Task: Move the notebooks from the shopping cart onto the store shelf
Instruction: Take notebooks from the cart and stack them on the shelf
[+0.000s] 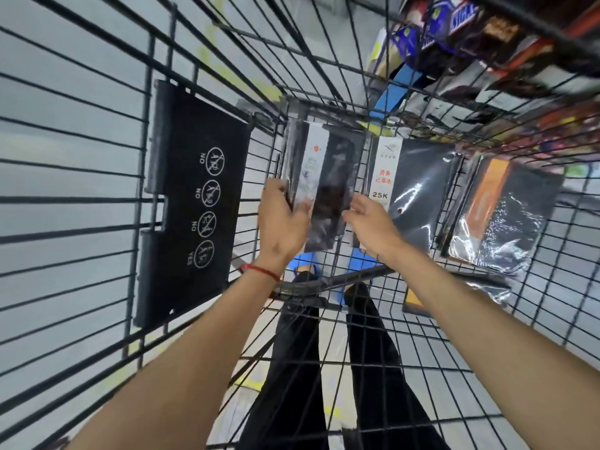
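Both my arms reach down into a black wire shopping cart (324,339). Several plastic-wrapped dark notebooks lie on its floor. My left hand (283,222) grips the left edge of a stack of black notebooks (328,177) with a white label strip. My right hand (370,219) touches the stack's right edge, fingers curled against it. To the right lies a dark grey notebook (418,190) with a white "25K" label. Further right rests a black notebook with an orange band (500,216). The store shelf (487,30) shows at the top right, packed with snack boxes.
A black child-seat flap (194,196) with white warning icons hangs on the cart's left wall. Another orange-edged notebook (418,303) lies near the cart's near right. My black-trousered legs and blue shoes show through the wire floor, over a pale tiled floor.
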Demonstrator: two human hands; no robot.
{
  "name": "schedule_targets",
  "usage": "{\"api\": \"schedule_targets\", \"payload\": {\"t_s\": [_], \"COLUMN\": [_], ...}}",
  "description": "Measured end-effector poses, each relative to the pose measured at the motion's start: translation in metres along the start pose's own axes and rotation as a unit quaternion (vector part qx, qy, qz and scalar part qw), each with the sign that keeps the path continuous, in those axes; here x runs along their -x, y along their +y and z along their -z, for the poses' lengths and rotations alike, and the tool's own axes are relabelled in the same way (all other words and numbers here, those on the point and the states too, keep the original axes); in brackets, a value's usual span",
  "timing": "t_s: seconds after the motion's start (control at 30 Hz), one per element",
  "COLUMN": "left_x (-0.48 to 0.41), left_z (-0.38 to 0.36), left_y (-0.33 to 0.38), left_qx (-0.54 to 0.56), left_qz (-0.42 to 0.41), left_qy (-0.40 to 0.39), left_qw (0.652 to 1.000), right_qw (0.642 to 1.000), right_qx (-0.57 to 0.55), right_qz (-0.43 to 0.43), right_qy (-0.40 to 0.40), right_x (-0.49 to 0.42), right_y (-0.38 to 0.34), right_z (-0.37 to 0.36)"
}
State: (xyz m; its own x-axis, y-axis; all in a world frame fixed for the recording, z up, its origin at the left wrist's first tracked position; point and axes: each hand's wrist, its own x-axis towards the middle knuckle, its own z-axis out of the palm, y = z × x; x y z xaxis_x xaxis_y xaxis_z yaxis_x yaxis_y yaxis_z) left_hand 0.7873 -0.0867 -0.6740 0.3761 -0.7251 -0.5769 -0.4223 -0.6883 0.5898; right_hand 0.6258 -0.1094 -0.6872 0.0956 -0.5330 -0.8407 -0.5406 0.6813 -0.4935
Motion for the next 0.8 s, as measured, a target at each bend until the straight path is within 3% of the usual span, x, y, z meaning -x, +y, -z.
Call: {"api": "schedule_targets", "payload": {"t_s": [0.23, 0.5, 0.8], "left_x": [0.001, -0.006, -0.006], "left_z": [0.030, 0.037, 0.037], "left_y": [0.000, -0.002, -0.001], "left_qx": [-0.030, -0.035, -0.023], "left_qz": [0.010, 0.004, 0.009], "left_qy": [0.077, 0.069, 0.063], "left_qw": [0.997, 0.997, 0.998], "right_qw": [0.997, 0.980, 0.972], "right_qx": [0.003, -0.093, -0.112], "right_qz": [-0.060, -0.105, -0.129], "right_qy": [0.057, 0.143, 0.161], "right_x": [-0.011, -0.026, -0.034], "right_y": [-0.011, -0.014, -0.015], "right_z": [-0.028, -0.054, -0.051]}}
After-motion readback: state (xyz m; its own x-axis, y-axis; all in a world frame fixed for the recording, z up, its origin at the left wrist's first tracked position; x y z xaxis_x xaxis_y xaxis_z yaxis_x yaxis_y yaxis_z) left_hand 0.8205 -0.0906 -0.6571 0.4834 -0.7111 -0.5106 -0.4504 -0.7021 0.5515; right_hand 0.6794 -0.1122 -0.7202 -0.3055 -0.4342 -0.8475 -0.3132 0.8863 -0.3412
